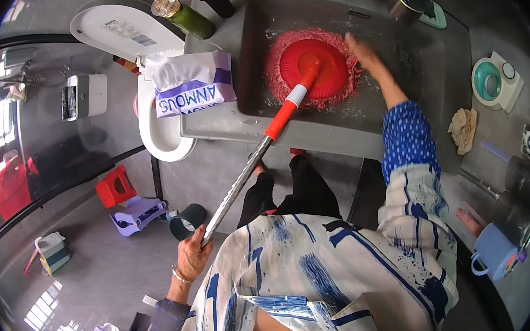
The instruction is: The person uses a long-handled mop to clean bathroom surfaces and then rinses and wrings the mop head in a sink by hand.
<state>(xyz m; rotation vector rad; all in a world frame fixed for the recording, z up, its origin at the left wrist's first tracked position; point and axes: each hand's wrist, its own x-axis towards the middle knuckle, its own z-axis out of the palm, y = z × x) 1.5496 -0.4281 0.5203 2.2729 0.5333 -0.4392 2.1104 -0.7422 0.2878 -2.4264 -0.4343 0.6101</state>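
Observation:
A round red mop head (pixel 314 64) with wet pink-red strands lies in the dark grey sink (pixel 408 71). Its handle (pixel 235 185), red near the head and silvery further down, slants toward me. Around the handle's lower end, my left hand (pixel 193 252) is closed, with a bangle on the wrist. My right hand (pixel 363 55) reaches over the sink to the strands at the mop's right edge. Its fingers look stretched out, and I cannot tell whether they touch the strands. The right forearm has a blue dotted sleeve cover (pixel 411 138).
A white and purple tissue packet (pixel 212 87) lies on the counter's left, beside a green bottle (pixel 193 19). The white toilet (pixel 171 147) stands left of the sink. A beige cloth (pixel 462 130) and a teal-and-white device (pixel 495 82) are at the right. A purple stool (pixel 137 216) stands on the floor.

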